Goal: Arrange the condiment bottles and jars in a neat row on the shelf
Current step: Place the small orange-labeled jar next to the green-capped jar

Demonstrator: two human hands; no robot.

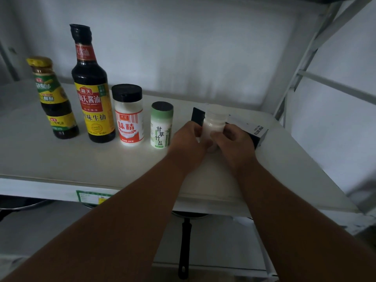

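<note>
On the white shelf (101,159) a row runs left to right: a small dark sauce bottle (53,98) with a yellow-green label, a tall soy sauce bottle (91,88), a black-lidded MSG jar (128,117) and a green-capped salt shaker (160,125). To the right of the shaker, my left hand (188,139) and my right hand (234,139) both grip a white plastic jar (214,121) standing upright on the shelf. Its lower part is hidden by my fingers.
A dark box (256,131) lies flat behind the white jar, toward the shelf's right end. A grey metal upright (301,64) frames the right side. On the lower shelf a pan with a black handle (184,247) pokes out below the front edge.
</note>
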